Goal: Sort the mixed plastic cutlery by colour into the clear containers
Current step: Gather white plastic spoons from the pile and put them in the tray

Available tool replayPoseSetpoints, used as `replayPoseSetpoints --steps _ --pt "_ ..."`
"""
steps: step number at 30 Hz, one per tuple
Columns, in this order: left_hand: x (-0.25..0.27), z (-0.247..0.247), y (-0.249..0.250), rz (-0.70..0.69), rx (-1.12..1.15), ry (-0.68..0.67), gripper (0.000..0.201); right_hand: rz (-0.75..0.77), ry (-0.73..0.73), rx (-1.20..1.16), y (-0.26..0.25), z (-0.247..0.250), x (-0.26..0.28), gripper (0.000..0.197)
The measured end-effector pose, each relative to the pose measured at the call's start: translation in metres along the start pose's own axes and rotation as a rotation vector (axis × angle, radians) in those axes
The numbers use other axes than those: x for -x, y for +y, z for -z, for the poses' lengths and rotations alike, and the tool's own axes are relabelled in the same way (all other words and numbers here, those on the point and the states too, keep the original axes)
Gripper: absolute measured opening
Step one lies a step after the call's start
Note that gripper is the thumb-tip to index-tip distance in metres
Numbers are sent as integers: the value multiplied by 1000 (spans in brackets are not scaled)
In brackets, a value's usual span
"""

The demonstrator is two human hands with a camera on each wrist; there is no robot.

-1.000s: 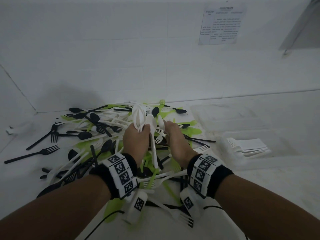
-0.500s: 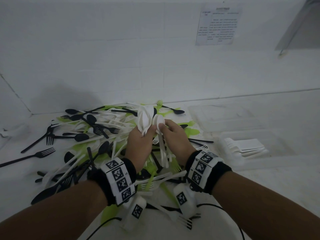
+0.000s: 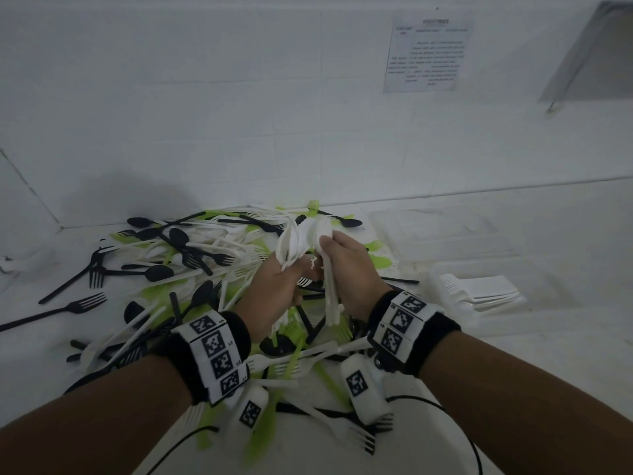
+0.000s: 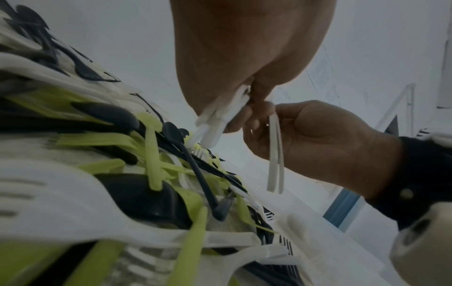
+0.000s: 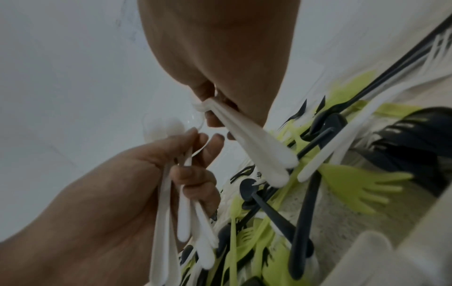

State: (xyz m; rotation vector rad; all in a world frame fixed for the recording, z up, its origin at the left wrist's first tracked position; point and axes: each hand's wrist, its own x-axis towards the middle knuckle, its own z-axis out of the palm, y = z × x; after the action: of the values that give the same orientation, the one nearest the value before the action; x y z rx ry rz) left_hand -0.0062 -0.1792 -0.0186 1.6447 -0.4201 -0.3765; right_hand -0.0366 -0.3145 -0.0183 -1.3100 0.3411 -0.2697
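Both hands raised over the pile [image 3: 191, 275], working close together. Left hand [image 3: 274, 289] grips a bunch of white spoons [image 3: 294, 241], bowls up, handles hanging below the fist. Right hand [image 3: 349, 269] pinches two more white pieces [image 3: 330, 296] by their upper ends; handles dangle straight down. Fingertips of the two hands touching or nearly so.

Pile: white, black and green cutlery mixed, spread across the white table [image 3: 513, 354], mostly left and centre. Black forks [image 3: 68, 306] lie loose at far left.

Clear containers at right: near one [image 3: 455, 269] already holds a stack of white forks [image 3: 479, 293]. Far one [image 3: 445, 231] looks empty, though hard to tell through clear walls.

Step in hand, by my reading: gathering whites, right hand passing its pair into the left-hand bunch. Sorting is early; most of the pile is untouched.

Next move calls for merging the two bundles with bowls nested, then carrying them right to the white container. Loose handles may snag on the pile below.
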Motion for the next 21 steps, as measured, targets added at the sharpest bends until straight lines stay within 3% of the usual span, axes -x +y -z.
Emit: replayPoseSetpoints --steps 4,8,11,15,19,21 --pt "7 -3 6 7 6 -101 18 -49 -51 -42 0 -6 6 25" --pt "4 2 0 89 97 -6 32 -11 174 -6 -1 6 -1 20" --pt "3 4 -4 75 -16 78 30 -6 272 14 -5 13 -6 19" --pt "2 5 -3 98 -83 72 29 9 136 129 -5 8 1 21" --pt "0 0 1 77 4 21 9 5 67 110 2 -3 8 24" --pt "0 0 0 63 30 7 18 -2 55 87 3 -4 9 21"
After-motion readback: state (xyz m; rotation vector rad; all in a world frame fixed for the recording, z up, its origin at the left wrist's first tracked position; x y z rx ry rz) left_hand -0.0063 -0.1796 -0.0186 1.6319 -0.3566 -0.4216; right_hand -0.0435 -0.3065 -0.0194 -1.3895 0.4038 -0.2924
